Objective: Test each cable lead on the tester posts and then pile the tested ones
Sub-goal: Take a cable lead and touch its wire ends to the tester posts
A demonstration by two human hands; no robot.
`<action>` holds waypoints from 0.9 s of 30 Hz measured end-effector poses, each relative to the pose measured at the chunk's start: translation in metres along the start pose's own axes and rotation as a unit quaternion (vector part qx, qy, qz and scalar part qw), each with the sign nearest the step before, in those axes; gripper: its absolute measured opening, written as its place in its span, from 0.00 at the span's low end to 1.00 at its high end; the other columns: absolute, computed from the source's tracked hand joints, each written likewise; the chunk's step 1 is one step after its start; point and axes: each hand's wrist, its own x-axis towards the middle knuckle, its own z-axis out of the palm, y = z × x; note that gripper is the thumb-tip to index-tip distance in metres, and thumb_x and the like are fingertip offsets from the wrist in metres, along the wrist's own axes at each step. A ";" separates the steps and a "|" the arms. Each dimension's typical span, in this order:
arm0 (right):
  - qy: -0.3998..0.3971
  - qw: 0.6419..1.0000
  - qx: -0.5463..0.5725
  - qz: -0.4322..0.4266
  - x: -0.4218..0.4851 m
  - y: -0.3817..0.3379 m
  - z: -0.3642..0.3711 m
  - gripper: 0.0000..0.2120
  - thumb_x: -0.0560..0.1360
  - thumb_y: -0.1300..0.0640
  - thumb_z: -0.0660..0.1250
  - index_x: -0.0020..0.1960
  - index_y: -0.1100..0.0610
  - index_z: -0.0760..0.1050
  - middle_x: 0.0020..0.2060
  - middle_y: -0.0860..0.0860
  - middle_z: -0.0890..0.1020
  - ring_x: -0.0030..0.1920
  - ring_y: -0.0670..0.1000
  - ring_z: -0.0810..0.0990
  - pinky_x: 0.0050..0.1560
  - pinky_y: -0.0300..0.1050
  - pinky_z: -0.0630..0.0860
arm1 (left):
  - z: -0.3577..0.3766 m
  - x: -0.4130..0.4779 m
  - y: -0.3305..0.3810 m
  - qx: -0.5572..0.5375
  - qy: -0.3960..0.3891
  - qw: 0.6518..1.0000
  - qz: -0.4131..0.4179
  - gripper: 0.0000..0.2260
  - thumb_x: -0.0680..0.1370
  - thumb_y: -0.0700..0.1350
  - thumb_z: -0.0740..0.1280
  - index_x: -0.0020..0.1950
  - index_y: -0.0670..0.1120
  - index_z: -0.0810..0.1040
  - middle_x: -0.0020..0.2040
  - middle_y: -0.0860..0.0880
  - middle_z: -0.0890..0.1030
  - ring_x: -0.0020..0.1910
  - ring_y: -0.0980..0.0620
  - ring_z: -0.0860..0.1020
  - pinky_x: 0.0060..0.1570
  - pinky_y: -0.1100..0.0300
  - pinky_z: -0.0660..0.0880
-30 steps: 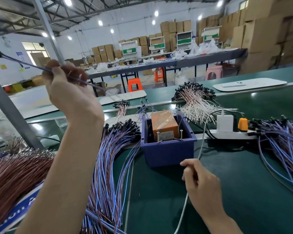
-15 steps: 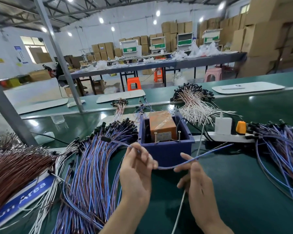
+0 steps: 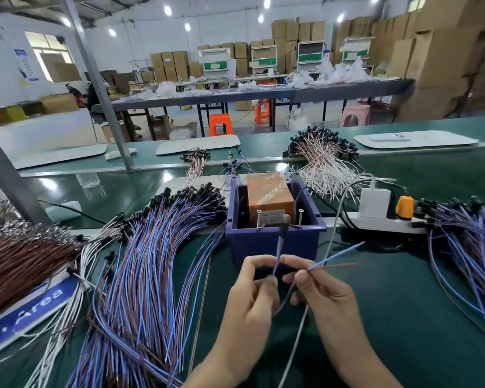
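Both hands hold one blue-and-brown cable lead (image 3: 277, 254) just in front of the blue bin (image 3: 275, 243). My left hand (image 3: 254, 292) pinches the lead below its black plug, which points up at the bin's front rim near the two metal tester posts (image 3: 300, 218). My right hand (image 3: 317, 287) pinches the lead's two split wire ends (image 3: 336, 257), which fan out to the right. An orange tester box (image 3: 269, 197) sits inside the bin. A big pile of blue-and-brown leads (image 3: 151, 270) lies to the left, another pile (image 3: 471, 247) to the right.
A white power strip (image 3: 387, 224) with a white charger and an orange plug lies right of the bin. White-and-brown leads (image 3: 322, 163) are heaped behind it, brown wires (image 3: 17, 261) at far left. A grey cable (image 3: 297, 340) runs between my forearms on the green belt.
My left hand came down from high at the left with a lead. Both hands now hold it in front of the bin, with the plug turned up toward the posts.
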 end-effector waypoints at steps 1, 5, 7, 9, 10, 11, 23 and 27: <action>-0.005 1.000 0.011 0.010 0.000 0.000 0.000 0.12 0.70 0.52 0.70 0.51 0.48 0.87 0.51 0.50 0.87 0.42 0.45 0.81 0.38 0.37 0.76 | 0.000 0.001 -0.001 0.005 -0.005 1.000 -0.009 0.11 0.81 0.40 0.59 0.53 0.53 0.78 0.29 0.52 0.71 0.29 0.58 0.68 0.33 0.65 0.69; 0.001 0.999 0.003 0.040 0.000 0.000 0.004 0.10 0.68 0.53 0.72 0.47 0.45 0.88 0.48 0.48 0.88 0.40 0.42 0.81 0.34 0.34 0.74 | 0.000 0.003 -0.010 0.100 -0.045 0.994 -0.004 0.11 0.80 0.40 0.60 0.53 0.48 0.82 0.39 0.48 0.82 0.34 0.46 0.74 0.38 0.48 0.75; 0.025 0.998 -0.003 0.051 0.000 0.000 0.005 0.11 0.67 0.53 0.72 0.46 0.43 0.87 0.45 0.48 0.88 0.38 0.40 0.81 0.33 0.31 0.73 | -0.001 0.003 -0.013 0.140 -0.043 0.989 0.006 0.14 0.79 0.40 0.60 0.50 0.53 0.83 0.38 0.55 0.82 0.34 0.53 0.73 0.36 0.58 0.72; 0.033 0.998 -0.003 0.053 0.000 0.002 0.006 0.11 0.69 0.56 0.72 0.48 0.43 0.87 0.44 0.48 0.88 0.39 0.39 0.82 0.35 0.28 0.74 | 0.000 0.001 -0.018 0.162 -0.019 0.987 0.004 0.13 0.79 0.43 0.60 0.48 0.57 0.81 0.36 0.57 0.80 0.33 0.59 0.73 0.35 0.63 0.71; 0.032 0.998 -0.012 0.053 -0.001 0.003 0.005 0.11 0.72 0.58 0.72 0.49 0.44 0.87 0.44 0.48 0.88 0.39 0.39 0.84 0.37 0.28 0.75 | 0.001 0.001 -0.020 0.167 0.002 0.986 -0.002 0.10 0.80 0.47 0.59 0.48 0.57 0.80 0.36 0.56 0.81 0.33 0.58 0.74 0.34 0.61 0.71; 0.034 0.998 -0.031 0.053 -0.001 0.005 0.005 0.12 0.74 0.60 0.72 0.50 0.45 0.87 0.43 0.48 0.88 0.39 0.40 0.84 0.38 0.28 0.75 | 0.003 0.001 -0.022 0.168 0.026 0.985 -0.008 0.08 0.80 0.52 0.59 0.49 0.57 0.77 0.36 0.54 0.81 0.31 0.56 0.73 0.32 0.59 0.71; -0.017 0.983 -0.175 0.043 -0.004 0.012 0.004 0.09 0.78 0.54 0.69 0.54 0.44 0.85 0.42 0.40 0.87 0.43 0.39 0.84 0.42 0.27 0.75 | 0.005 0.008 -0.018 0.109 0.100 0.989 -0.009 0.10 0.79 0.55 0.65 0.56 0.60 0.83 0.52 0.56 0.82 0.51 0.55 0.83 0.47 0.64 0.78; -0.039 0.980 -0.192 0.045 -0.004 0.013 0.003 0.12 0.79 0.57 0.69 0.49 0.41 0.85 0.36 0.40 0.85 0.35 0.38 0.81 0.37 0.27 0.72 | 0.003 0.009 -0.016 0.047 0.077 0.995 -0.039 0.08 0.81 0.47 0.67 0.54 0.54 0.86 0.52 0.49 0.84 0.46 0.53 0.85 0.43 0.64 0.79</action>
